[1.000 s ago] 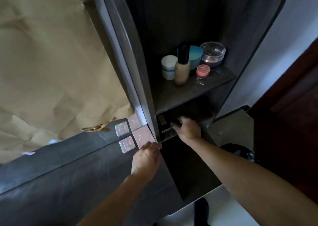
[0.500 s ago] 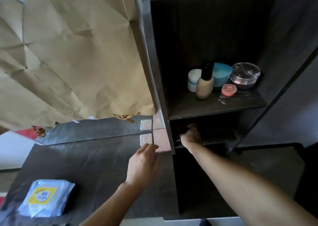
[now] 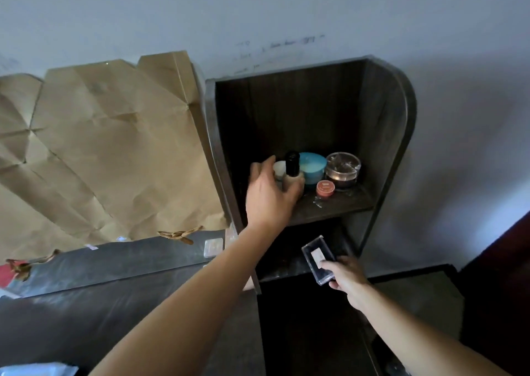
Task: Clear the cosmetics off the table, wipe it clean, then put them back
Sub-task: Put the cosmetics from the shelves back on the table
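1. Foundation bottle (image 3: 292, 166) stands upright on the upper shelf (image 3: 338, 206); your left grip (image 3: 269, 195) curls round its body.
2. Your right grip (image 3: 345, 275) pinches a clear flat case (image 3: 317, 256), held in front of the lower shelf (image 3: 284, 269).
3. Blue jar (image 3: 314, 169), pink pot (image 3: 325, 188) and clear-lidded jar (image 3: 342, 170) sit beside the bottle.

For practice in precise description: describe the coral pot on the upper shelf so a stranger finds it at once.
Find the dark shelf unit against the white wall, then its upper shelf. At the front, before the blue tub and the clear-lidded jar, sits the coral pot: the smallest item there and the only reddish one.
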A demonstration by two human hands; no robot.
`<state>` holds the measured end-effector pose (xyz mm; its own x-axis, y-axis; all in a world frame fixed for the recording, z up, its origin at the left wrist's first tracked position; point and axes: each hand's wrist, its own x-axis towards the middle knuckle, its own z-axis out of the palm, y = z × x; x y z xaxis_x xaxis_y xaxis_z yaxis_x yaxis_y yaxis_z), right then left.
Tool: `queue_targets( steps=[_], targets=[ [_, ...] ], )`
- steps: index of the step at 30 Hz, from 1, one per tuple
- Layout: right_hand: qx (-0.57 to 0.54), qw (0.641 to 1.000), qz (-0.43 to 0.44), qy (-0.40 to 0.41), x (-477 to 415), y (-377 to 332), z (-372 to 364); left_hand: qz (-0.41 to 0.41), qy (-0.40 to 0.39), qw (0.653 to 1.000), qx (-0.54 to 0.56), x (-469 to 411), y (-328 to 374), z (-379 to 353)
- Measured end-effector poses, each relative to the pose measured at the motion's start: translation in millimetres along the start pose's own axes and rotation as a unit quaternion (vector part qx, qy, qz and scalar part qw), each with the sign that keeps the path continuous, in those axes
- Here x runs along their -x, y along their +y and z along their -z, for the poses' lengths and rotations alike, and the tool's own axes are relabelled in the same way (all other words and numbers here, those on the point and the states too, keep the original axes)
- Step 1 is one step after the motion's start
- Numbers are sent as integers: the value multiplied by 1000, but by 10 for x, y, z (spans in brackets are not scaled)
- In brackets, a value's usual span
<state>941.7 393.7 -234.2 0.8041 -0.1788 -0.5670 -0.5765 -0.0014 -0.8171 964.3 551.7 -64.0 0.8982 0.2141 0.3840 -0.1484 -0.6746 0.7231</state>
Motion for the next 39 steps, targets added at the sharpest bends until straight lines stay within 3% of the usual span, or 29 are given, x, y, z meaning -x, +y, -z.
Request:
queue_targets(
  steps=[7, 11, 16, 22, 32, 39],
  targets=[
    [-11, 1000, -4, -12, 139, 86, 226, 20, -15, 999, -48, -292, 81, -218],
    [-26, 1000, -14, 7, 193, 177, 204, -11, -12, 1000, -2, -156, 49, -169],
    [-37, 999, -20, 26, 322, 274, 129, -34, -2, 999, 18, 141, 70, 165],
    [-37, 998, -17, 41, 708, 459, -207, -58, -49, 995, 58, 682, -199, 851],
    [19, 999, -34, 6, 1396, 1095, -1514, 93, -10, 995, -16, 1443, -1770, 2093],
    [40, 994, -80, -61, 1233, 1272, -2395, 189, 14, 980, -62, 1639, -2681, 2375]
  ],
)
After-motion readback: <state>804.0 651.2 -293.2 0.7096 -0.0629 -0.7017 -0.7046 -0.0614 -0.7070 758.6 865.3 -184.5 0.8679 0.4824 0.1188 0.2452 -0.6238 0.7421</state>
